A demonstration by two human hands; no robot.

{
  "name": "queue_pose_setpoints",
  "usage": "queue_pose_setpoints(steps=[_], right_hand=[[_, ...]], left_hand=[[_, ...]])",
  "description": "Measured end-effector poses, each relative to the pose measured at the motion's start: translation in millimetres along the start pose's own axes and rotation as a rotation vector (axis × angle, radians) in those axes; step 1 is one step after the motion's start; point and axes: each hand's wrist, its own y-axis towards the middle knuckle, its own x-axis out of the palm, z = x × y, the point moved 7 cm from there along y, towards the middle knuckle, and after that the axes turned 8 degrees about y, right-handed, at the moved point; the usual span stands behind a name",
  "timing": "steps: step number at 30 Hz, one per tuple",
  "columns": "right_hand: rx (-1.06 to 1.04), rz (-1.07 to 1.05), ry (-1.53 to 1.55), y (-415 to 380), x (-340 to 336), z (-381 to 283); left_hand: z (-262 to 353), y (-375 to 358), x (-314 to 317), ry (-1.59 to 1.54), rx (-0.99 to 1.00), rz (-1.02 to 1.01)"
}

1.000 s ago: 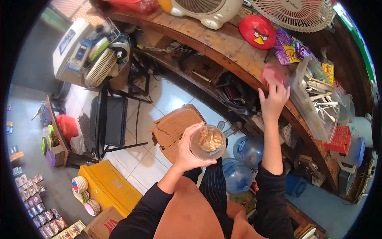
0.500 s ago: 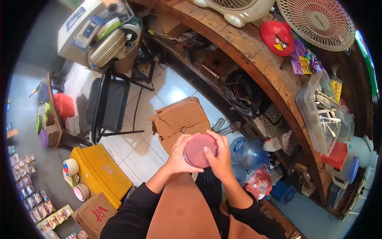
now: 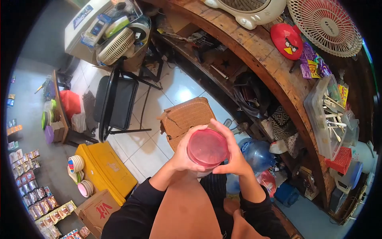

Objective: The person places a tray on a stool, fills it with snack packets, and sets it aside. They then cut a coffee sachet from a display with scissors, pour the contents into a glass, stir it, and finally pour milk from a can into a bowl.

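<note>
**Pink-red lid (image 3: pixel 207 147) over clear jar (image 3: pixel 201 173), two-handed hold**

Position: jar at centre of view, above the lap, clear of any surface. Lid faces up to the camera; contents hidden beneath it.

Grip: left hand (image 3: pixel 182 156) wrapped round the jar from 7 to 11 o'clock. Right hand (image 3: pixel 237 158) curved narrowly about the lid's right side, thumb by the rim near 5 o'clock, fingers reaching up towards 1 o'clock. Whether the lid is fully seated: cannot tell.

Surroundings, taken from the jar: woven stool (image 3: pixel 190 114) at 11; black chair (image 3: pixel 121 98) at 10; yellow box (image 3: pixel 109 171) between 8 and 9; blue bottle (image 3: pixel 258 154) at 3; wooden surface (image 3: pixel 274 77) sweeping from 12 to 3, with a cutlery box (image 3: pixel 315 121) on its far right.

Hazards (judged):
- Uneven push at 5 o'clock could cock the lid, leaving one edge raised.
- Over-squeezing by the left hand could flex the wall, if thin, and spoil the fit.
- Smooth plastic-looking sides plus a loose left palm: jar could turn with the lid or slip.
- If tipped with the lid unseated, contents could spill onto the lap or the tiled floor (image 3: pixel 137 149).
</note>
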Motion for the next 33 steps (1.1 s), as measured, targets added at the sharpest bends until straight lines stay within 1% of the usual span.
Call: queue_pose_setpoints(steps=[2,3,4,6,7,8,9,10,12,13,14,15,16,18,20,22,23,24,25,26,28,29,31,32,33], right_hand=[[-0.209,-0.110,-0.252,-3.9,4.7,-0.8],[-0.229,-0.198,-0.406,-5.0,4.7,-0.3],[-0.230,-0.198,-0.401,-4.4,9.8,2.6],[-0.186,0.067,-0.126,-7.0,6.4,8.5],[-0.174,0.103,-0.214,-9.0,5.0,12.3],[-0.176,0.110,-0.213,-11.9,3.4,15.4],[-0.040,0.086,-0.219,-13.3,2.6,28.5],[0.092,0.064,-0.221,-14.4,1.5,41.4],[0.066,0.096,-0.235,-17.2,-5.5,44.4],[0.047,0.127,-0.265,-20.0,-9.6,44.8],[0.032,0.156,-0.300,-23.4,-13.6,45.3],[-0.019,0.190,-0.290,-25.1,-17.1,43.5],[-0.006,0.205,-0.294,-26.3,-19.4,41.3],[-0.014,0.268,-0.440,-29.4,-25.4,30.3],[-0.024,0.295,-0.467,-27.4,-33.1,28.6],[-0.100,0.337,-0.533,-25.9,-38.7,23.1],[-0.165,0.346,-0.636,-23.3,-35.7,13.1],[-0.164,0.352,-0.632,-21.2,-38.3,12.3],[-0.212,0.318,-0.676,-18.8,-36.9,9.3],[-0.259,0.286,-0.721,-18.4,-35.2,6.9],[-0.286,0.319,-0.720,-19.4,-32.2,8.6],[-0.291,0.326,-0.712,-20.9,-30.8,10.8],[-0.301,0.352,-0.683,-27.4,-30.2,12.4],[-0.297,0.370,-0.681,-32.4,-31.7,13.0],[-0.297,0.366,-0.659,-37.3,-32.0,13.6]], left_hand=[[6.6,1.6,-3.5,-0.119,0.033,-0.031],[8.3,2.4,-2.2,-0.121,0.038,-0.047],[11.1,2.9,-1.5,-0.117,0.035,-0.046],[18.3,1.2,-4.1,-0.109,0.024,0.055],[21.5,2.1,-1.5,-0.108,0.021,0.050],[23.4,2.1,-7.2,-0.148,0.014,0.168],[23.5,1.2,-13.2,-0.186,0.007,0.284],[20.0,2.5,-11.1,-0.180,0.005,0.272],[17.5,3.5,-7.5,-0.044,0.102,0.249],[16.5,5.8,-2.2,-0.080,0.017,0.195],[22.0,12.0,-5.5,-0.081,0.011,0.175],[40.0,21.5,-7.2,0.207,0.163,0.055],[54.5,25.6,-5.0,0.488,0.317,-0.063],[74.5,25.8,-29.2,0.570,0.356,0.120],[90.2,30.2,-55.6,0.302,0.245,0.488],[111.8,33.7,-49.0,0.479,0.168,0.517],[113.0,36.1,-40.3,0.603,0.129,0.429],[113.7,41.1,-22.3,0.691,0.165,0.279],[117.8,44.8,-2.2,0.864,0.253,0.107],[118.9,45.8,8.6,0.865,0.251,0.098],[105.1,47.9,30.4,1.175,0.066,-0.004],[99.5,46.2,34.1,1.175,0.070,-0.023],[88.4,42.4,32.9,1.112,0.093,0.061],[86.7,43.0,33.3,1.113,0.096,0.042],[89.1,42.5,40.3,1.085,0.214,-0.067]])
